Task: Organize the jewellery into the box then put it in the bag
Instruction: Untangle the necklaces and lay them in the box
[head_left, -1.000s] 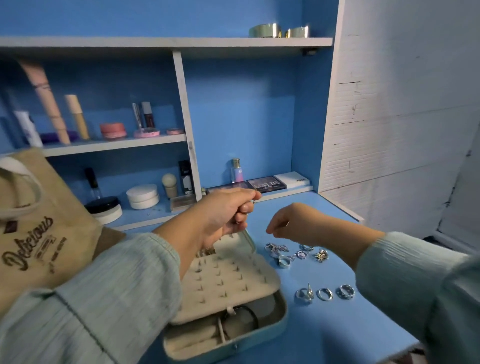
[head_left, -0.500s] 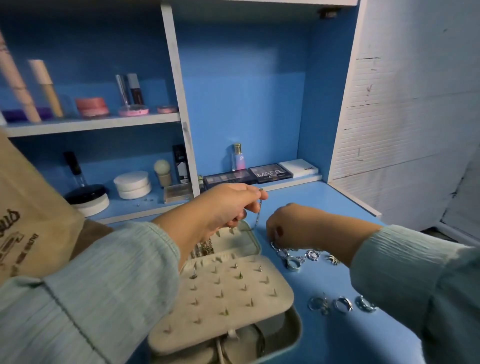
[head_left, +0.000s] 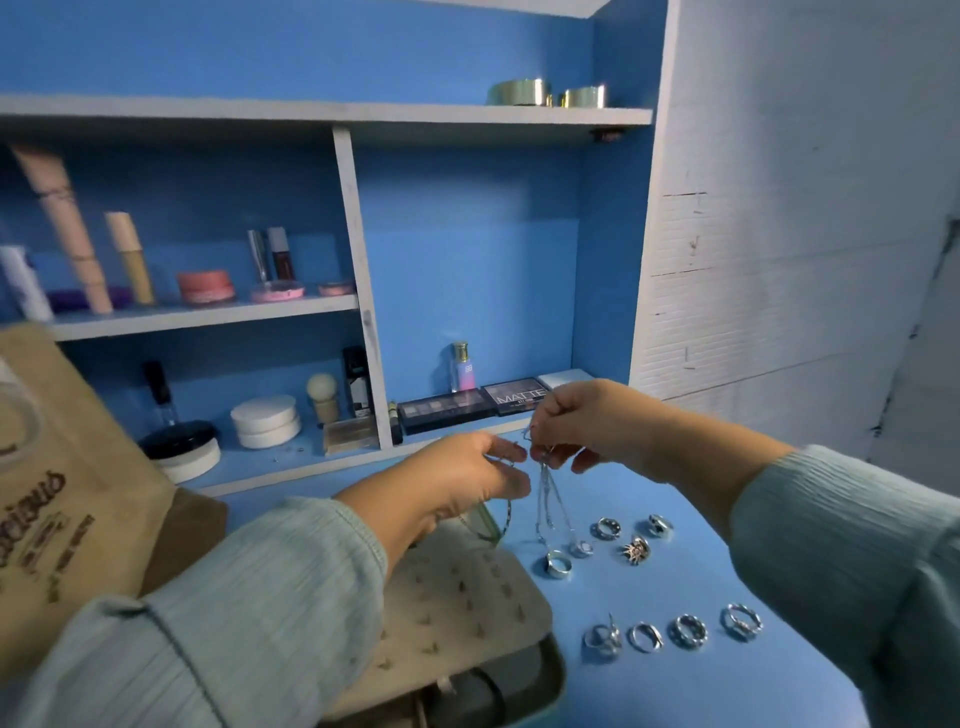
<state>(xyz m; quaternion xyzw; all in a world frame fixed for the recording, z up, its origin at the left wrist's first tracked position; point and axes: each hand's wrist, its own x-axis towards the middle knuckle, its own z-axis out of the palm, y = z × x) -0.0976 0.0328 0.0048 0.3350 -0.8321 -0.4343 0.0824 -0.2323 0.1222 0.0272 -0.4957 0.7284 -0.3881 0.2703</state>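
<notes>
Both hands raise a silver chain above the blue table.
Right hand (head_left: 587, 426) and left hand (head_left: 467, 478) pinch the chain (head_left: 548, 499); it dangles beside the open jewellery box (head_left: 467, 597).

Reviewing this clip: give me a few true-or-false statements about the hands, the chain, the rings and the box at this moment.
1. Both hands, left hand and right hand, pinch the chain. True.
2. The rings lie inside the jewellery box. False: they lie on the blue table.
3. The box is shut. False: it is open.
4. The bag stands left of the box. True.
</notes>
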